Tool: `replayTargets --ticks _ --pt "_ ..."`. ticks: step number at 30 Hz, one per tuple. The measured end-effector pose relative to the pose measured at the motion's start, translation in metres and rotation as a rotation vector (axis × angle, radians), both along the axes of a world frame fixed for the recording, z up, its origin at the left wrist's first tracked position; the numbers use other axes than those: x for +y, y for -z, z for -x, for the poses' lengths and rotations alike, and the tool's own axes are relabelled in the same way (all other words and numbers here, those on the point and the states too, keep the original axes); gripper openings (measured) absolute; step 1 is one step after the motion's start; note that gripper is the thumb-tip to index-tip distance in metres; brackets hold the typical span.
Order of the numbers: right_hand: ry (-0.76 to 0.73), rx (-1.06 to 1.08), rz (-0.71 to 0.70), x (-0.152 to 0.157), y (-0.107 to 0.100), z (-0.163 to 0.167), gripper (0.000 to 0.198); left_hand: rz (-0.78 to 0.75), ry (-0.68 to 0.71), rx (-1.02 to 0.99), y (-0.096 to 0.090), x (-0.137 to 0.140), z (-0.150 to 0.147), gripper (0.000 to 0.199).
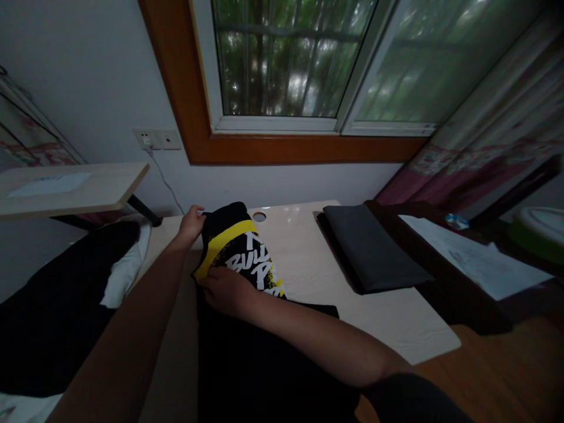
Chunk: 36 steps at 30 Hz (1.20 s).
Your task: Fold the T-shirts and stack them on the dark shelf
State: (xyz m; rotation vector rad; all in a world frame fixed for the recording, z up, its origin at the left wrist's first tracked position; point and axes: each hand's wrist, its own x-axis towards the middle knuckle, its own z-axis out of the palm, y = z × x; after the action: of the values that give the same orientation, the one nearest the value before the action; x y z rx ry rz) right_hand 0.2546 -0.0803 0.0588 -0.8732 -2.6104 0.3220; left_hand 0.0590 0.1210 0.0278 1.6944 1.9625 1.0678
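Note:
A black T-shirt (247,249) with a yellow band and white lettering lies on the pale wooden table (299,235), its printed part folded over the plain black cloth. My left hand (192,224) pinches the garment's far left edge. Closer to me, my right hand (227,289) grips the same left side beside the yellow band, fingers bent round the cloth. My right forearm crosses over the lower black fabric, which runs down to the bottom of the view and is too dark to show its folds.
A folded dark grey cloth (374,247) lies on the table's right side. Further right are papers (471,252) on a dark surface. At left stand a small raised table (74,182) and a black garment heap (66,294). A cable (165,173) hangs from the wall socket (156,139).

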Motion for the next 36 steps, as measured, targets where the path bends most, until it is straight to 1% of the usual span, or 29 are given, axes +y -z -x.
replayTargets --ticks 4,6,8,10,11,14,16,18,20,23,27,31,36 --pt "-0.109 0.037 0.096 0.0 0.005 -0.005 0.025 -0.022 0.008 0.037 -0.001 -0.001 -0.005 0.031" --pt "-0.156 0.082 0.146 0.006 0.004 -0.011 0.025 -0.051 0.006 0.056 -0.003 -0.006 -0.008 0.031" --pt "-0.164 0.136 0.169 0.016 0.0 -0.021 0.024 -0.094 0.0 0.074 -0.006 -0.014 -0.011 0.032" --pt "-0.122 0.194 0.153 0.03 -0.002 -0.032 0.024 -0.164 0.031 0.114 -0.008 -0.025 -0.015 0.034" --pt "-0.087 0.216 0.133 0.039 -0.002 -0.039 0.025 -0.21 0.074 0.153 -0.008 -0.031 -0.017 0.034" --pt "0.015 0.195 0.04 0.064 0.004 -0.055 0.031 -0.317 0.277 0.356 -0.002 -0.049 -0.022 0.035" --pt "0.067 0.131 -0.028 0.08 0.013 -0.062 0.033 -0.306 0.389 0.503 0.006 -0.057 -0.024 0.039" --pt "0.122 0.05 -0.073 0.094 0.023 -0.064 0.04 -0.249 0.439 0.614 0.014 -0.062 -0.024 0.046" --pt "0.172 -0.018 -0.091 0.107 0.031 -0.061 0.047 -0.194 0.455 0.681 0.02 -0.062 -0.024 0.051" --pt "0.249 -0.088 -0.087 0.126 0.034 -0.053 0.054 -0.148 0.473 0.717 0.022 -0.06 -0.023 0.055" --pt "0.33 -0.149 -0.055 0.152 0.03 -0.044 0.058 -0.127 0.478 0.732 0.019 -0.059 -0.024 0.056" --pt "0.434 -0.168 0.01 0.175 0.03 -0.041 0.06 -0.118 0.465 0.768 0.016 -0.062 -0.025 0.056" --pt "0.537 -0.184 0.074 0.193 0.031 -0.043 0.064 -0.085 0.447 0.795 0.009 -0.069 -0.028 0.056"
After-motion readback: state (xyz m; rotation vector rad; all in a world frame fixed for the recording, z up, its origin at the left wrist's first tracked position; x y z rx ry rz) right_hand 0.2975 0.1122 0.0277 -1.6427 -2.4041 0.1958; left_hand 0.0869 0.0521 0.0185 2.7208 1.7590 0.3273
